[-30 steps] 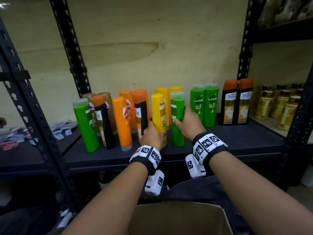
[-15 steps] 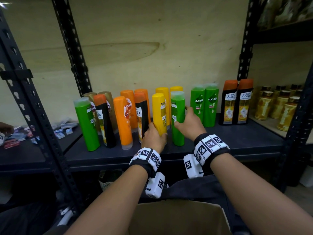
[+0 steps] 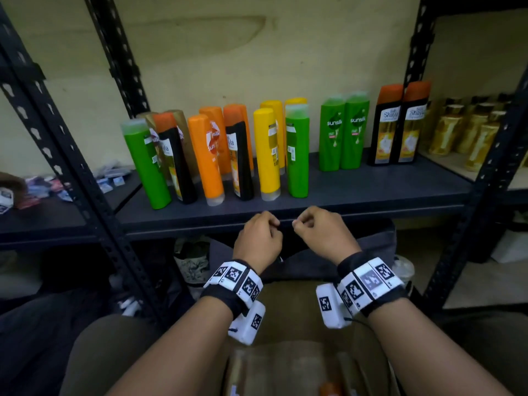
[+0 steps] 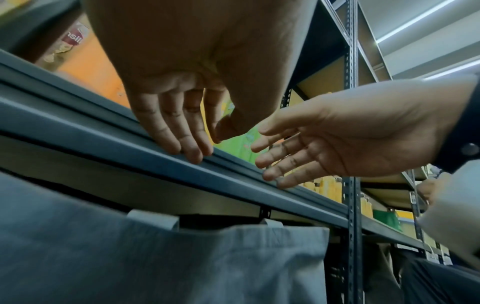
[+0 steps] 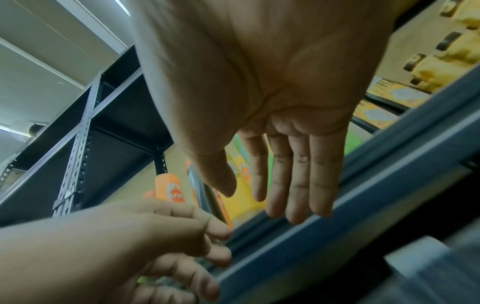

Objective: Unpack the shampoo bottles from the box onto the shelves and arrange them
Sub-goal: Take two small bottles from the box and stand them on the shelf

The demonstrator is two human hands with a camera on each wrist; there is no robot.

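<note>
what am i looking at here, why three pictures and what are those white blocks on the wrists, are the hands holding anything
This is a person, not a machine, stocking shampoo on a shelf. The white blocks are wristbands with printed square patterns; small cameras are strapped to each wrist. The big picture comes from a camera on the person's head, looking down at both arms. The other two are taken from the wrists, looking along each palm from below.

On the dark shelf stand green, orange, yellow and black bottles; the front yellow bottle and a green bottle stand side by side nearest the hands. Gold bottles stand on the next shelf to the right.

The left hand and right hand hold nothing; their fingers hang relaxed at the shelf's front edge. A cardboard box sits below, blurred.
</note>
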